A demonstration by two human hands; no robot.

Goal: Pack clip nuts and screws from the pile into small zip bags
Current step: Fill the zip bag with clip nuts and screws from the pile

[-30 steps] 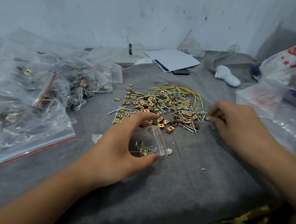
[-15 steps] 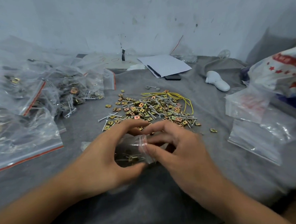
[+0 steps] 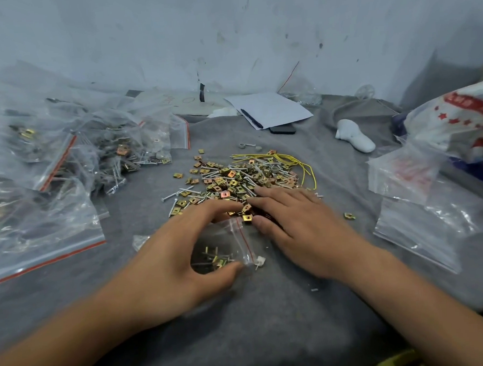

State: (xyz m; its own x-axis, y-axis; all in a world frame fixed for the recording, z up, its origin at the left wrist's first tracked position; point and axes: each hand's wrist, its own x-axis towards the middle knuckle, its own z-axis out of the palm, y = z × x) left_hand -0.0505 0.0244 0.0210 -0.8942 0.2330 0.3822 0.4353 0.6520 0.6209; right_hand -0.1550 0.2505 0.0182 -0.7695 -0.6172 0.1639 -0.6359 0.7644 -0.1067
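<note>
A pile of brass clip nuts and silver screws [image 3: 234, 180] lies on the grey cloth [image 3: 270, 321] at centre. My left hand [image 3: 180, 258] curls round a small clear zip bag [image 3: 227, 248] with a red seal line, its mouth facing the pile; a few nuts and screws lie inside. My right hand [image 3: 298, 221] rests palm down at the near right edge of the pile, fingers stretched over the parts, thumb by the bag's mouth. One clip nut [image 3: 247, 217] sits just at that mouth.
Filled zip bags [image 3: 66, 164] heap at the left. A stack of empty bags [image 3: 427, 223] lies at the right, below a red-and-white plastic bag [image 3: 460, 118]. Yellow wire [image 3: 298, 163], paper with a pen [image 3: 270, 108], a white object [image 3: 354, 137] and a stray nut [image 3: 349, 215] are near.
My right hand left the bag's mouth and reached forward onto the near edge of the pile, fingers now flat. My left hand still holds the bag in place.
</note>
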